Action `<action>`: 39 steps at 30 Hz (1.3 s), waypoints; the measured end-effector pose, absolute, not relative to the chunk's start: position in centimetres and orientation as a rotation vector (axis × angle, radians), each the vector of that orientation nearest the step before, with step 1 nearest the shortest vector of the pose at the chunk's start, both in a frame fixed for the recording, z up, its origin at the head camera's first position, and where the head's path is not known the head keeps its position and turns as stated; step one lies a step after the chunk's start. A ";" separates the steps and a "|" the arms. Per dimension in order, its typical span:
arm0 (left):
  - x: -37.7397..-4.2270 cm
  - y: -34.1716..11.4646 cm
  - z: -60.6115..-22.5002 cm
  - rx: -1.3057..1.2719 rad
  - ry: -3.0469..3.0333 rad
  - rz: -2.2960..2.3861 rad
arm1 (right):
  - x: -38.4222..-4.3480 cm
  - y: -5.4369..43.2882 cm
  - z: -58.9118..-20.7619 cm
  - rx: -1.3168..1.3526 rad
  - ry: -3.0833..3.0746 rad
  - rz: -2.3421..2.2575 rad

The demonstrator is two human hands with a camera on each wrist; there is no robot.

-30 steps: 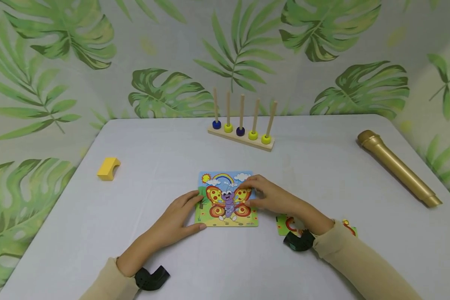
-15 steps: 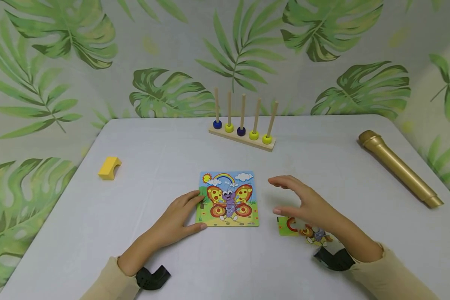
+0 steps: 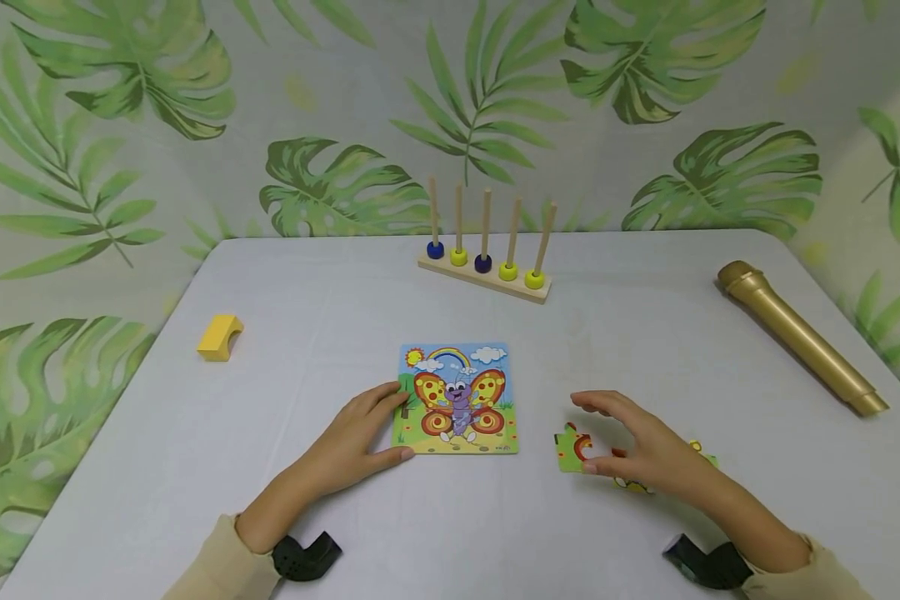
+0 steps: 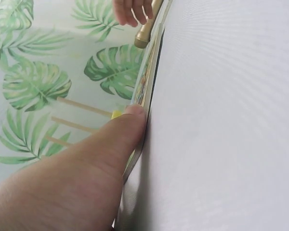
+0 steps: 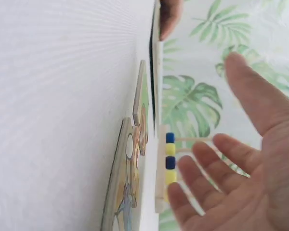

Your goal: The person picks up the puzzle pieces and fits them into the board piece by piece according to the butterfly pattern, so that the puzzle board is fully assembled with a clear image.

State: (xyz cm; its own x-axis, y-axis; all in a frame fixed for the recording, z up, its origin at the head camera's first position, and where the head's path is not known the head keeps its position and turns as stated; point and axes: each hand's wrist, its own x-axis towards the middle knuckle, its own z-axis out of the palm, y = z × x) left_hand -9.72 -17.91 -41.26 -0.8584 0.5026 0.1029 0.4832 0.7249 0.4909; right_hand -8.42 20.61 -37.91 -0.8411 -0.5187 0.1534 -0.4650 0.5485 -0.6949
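A square butterfly jigsaw puzzle [image 3: 457,400] lies flat at mid-table, showing a purple-bodied butterfly under a rainbow. My left hand [image 3: 356,433] rests along its left side, fingers on the edge and thumb at the front corner. The left wrist view shows that thumb [image 4: 130,122] on the board's rim. To the right, my right hand [image 3: 648,442] hovers with spread, slightly bent fingers over loose puzzle pieces. One green piece with a red arc [image 3: 567,450] shows left of its thumb; other pieces are partly hidden below the hand. The right wrist view shows a wooden piece [image 5: 118,192] beneath the bare palm [image 5: 241,183].
Behind the puzzle stands a wooden peg stacker [image 3: 483,275] with blue and yellow beads. A yellow arch block [image 3: 220,337] sits at the left. A gold toy microphone [image 3: 798,337] lies by the right edge. Leaf-patterned cloth [image 3: 345,187] hangs behind the table.
My right hand has left the puzzle's right side and moved right and toward me, over the loose pieces, its fingers spreading. My left hand has stayed at the board's left edge.
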 end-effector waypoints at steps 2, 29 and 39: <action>-9.7 -17.9 -41.2 0.822 2.880 0.808 | -8.5 20.8 -38.5 -0.844 2.673 -1.173; -9.7 -17.9 -41.1 0.801 2.871 0.798 | -8.8 20.7 -39.3 -0.950 2.678 -0.868; -9.7 -17.9 -41.2 0.805 2.876 0.790 | -8.9 20.7 -39.4 -0.897 2.755 -0.848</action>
State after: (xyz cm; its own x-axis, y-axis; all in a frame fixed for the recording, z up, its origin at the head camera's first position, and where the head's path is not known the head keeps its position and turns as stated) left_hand -9.72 -17.92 -41.21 -0.8629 0.4981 0.0849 0.4716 0.7336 0.4894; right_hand -8.91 20.71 -39.40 -0.8167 -0.5745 0.0543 -0.5057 0.6671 -0.5470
